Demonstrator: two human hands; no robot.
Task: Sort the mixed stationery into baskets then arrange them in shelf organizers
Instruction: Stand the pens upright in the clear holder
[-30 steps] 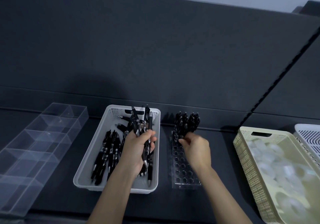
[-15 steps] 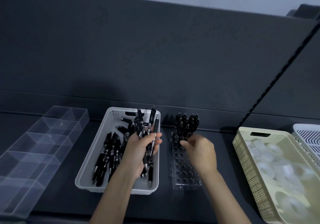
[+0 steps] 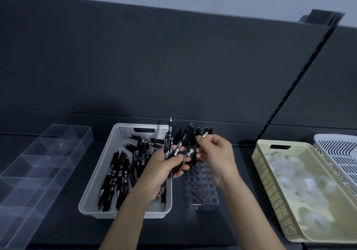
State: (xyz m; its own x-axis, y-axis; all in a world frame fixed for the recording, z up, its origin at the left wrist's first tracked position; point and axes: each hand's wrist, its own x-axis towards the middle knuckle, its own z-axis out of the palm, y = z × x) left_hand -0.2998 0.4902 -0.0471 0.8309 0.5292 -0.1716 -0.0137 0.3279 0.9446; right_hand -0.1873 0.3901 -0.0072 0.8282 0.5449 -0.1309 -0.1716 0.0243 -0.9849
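The left hand [image 3: 164, 169] is curled round a bundle of black pens [image 3: 168, 143], gripping them above the right edge of the white basket [image 3: 116, 143]. One pen stands upright and the others fan toward the right. The right hand [image 3: 217, 153] meets the bundle from the other side, thumb and fingertips pinched on a single pen [image 3: 204, 134] whose silvery end pokes out above the fingers. More loose black pens [image 3: 119, 172] lie in the basket. Just to the basket's right sits a clear pen holder [image 3: 201, 189] full of round holes; a cluster of standing pens [image 3: 207, 131] fills its far rows, while the near rows are bare. A clear divided organizer [image 3: 38, 162] lies at the left. At the right is a beige basket [image 3: 258, 162] of blurred tape rolls [image 3: 289, 174], and a white slotted basket [image 3: 338, 149] sits beside it.
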